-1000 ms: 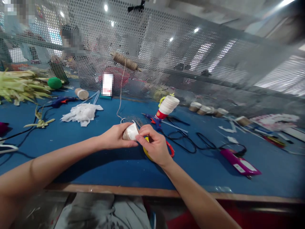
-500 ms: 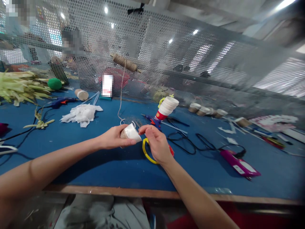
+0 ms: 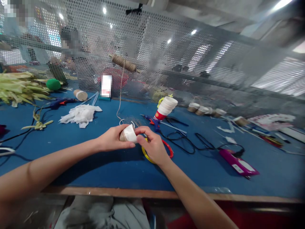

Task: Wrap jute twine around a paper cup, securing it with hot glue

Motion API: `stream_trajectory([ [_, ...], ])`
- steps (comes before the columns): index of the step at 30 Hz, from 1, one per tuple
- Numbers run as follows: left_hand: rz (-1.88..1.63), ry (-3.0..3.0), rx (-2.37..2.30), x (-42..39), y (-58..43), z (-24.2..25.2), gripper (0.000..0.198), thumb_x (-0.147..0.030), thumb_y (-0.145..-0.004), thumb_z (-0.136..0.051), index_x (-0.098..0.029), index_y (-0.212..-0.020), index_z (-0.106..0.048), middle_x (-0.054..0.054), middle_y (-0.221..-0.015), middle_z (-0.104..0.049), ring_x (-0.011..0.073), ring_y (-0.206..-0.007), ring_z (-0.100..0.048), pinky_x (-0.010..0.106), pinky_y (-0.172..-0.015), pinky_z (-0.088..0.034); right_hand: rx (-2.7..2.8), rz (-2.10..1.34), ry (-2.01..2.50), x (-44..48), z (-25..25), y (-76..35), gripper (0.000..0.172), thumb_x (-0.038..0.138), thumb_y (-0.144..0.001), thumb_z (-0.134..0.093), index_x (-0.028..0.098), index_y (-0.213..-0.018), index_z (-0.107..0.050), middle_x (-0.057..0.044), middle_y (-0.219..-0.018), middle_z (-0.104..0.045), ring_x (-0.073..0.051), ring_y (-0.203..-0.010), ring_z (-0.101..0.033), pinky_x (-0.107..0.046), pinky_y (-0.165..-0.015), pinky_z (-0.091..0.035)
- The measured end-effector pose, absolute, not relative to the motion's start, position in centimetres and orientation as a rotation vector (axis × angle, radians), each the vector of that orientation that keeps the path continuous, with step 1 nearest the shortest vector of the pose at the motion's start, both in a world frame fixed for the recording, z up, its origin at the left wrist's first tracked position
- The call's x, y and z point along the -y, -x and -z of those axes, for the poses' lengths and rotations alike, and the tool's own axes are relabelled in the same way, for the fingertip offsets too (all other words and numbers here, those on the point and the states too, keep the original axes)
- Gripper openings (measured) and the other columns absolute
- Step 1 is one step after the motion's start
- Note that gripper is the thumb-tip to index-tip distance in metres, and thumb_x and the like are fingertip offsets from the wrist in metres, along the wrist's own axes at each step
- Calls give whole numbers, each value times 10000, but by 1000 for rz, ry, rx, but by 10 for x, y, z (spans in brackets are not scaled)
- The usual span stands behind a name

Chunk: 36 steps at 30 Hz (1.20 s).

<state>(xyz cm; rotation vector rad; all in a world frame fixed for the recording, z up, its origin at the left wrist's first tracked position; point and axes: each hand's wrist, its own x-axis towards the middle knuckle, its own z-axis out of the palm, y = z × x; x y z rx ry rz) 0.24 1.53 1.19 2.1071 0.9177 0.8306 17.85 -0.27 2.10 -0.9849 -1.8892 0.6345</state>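
My left hand [image 3: 116, 139] is wrapped round a small white paper cup [image 3: 131, 133], tilted on its side with its mouth to the right. Brown twine covers the cup's base end. At the mouth, my right hand [image 3: 152, 144] pinches the rim between thumb and bent fingers; the fingertips are partly hidden. From a twine spool [image 3: 124, 63] on the mesh, a strand [image 3: 120, 92] hangs down to just behind the cup. Under my right hand lie scissors with yellow and red handles [image 3: 170, 149], their middle covered by the hand.
Behind my right hand stand a leaning stack of paper cups [image 3: 166, 106] and a blue glue gun [image 3: 153, 122]. A purple power strip [image 3: 238, 163] with black cable lies right. White netting [image 3: 81, 115] and husks [image 3: 21, 87] lie left. A perforated metal screen [image 3: 157, 63] borders the table's back.
My right hand has moved left onto the cup's rim, uncovering more of the red handle. The cup has turned slightly in my left hand.
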Motion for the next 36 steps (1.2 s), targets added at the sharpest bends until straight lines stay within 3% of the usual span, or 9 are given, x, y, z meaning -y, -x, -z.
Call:
stream_trajectory([
  [2, -865, -2348, -963, -16, -1, -9, 647, -495, -661, -586, -100, -1146, -423, 125, -1020, -554, 231, -905, -540, 348, -774, -445, 1943, -581, 990, 4, -21, -176, 116, 306, -739, -565, 194, -728, -535, -38, -820, -548, -167, -830, -509, -322, -792, -389],
  [5, -828, -2614, -1064, -16, 0, -6, 696, -521, -703, -523, -80, -1215, -355, 176, -1049, -529, 280, -930, -543, 405, -761, -457, 1951, -596, 975, 5, -18, -175, 136, 273, -752, -552, 195, -654, -497, -28, -779, -539, -153, -780, -510, -311, -766, -400],
  [17, -790, -2669, -1135, -12, -2, -8, 666, -519, -733, -482, -122, -1241, -311, 154, -1035, -526, 273, -909, -567, 386, -711, -484, 1919, -502, 908, 7, -19, -175, 203, 263, -728, -589, 203, -579, -466, -24, -746, -522, -169, -845, -507, -316, -763, -401],
  [25, -786, -2848, -1179, -17, 1, -5, 689, -520, -708, -514, -120, -1237, -326, 154, -1002, -539, 275, -886, -572, 396, -722, -472, 1938, -604, 947, 4, -20, -180, 199, 349, -797, -485, 194, -676, -518, -41, -811, -554, -161, -827, -523, -309, -774, -399],
  [31, -782, -2974, -1163, -18, 1, -2, 698, -554, -731, -461, -102, -1246, -324, 167, -1020, -545, 274, -898, -557, 401, -728, -462, 1916, -625, 1159, 2, -20, -177, 188, 355, -735, -553, 184, -678, -497, -8, -683, -540, -140, -667, -499, -281, -662, -405],
  [36, -733, -3015, -1110, -17, -1, -3, 643, -504, -762, -451, -109, -1253, -324, 168, -1062, -538, 287, -948, -535, 424, -769, -440, 1880, -668, 1080, 1, -18, -178, 185, 310, -749, -535, 180, -629, -478, -1, -667, -525, -126, -650, -480, -266, -650, -390],
])
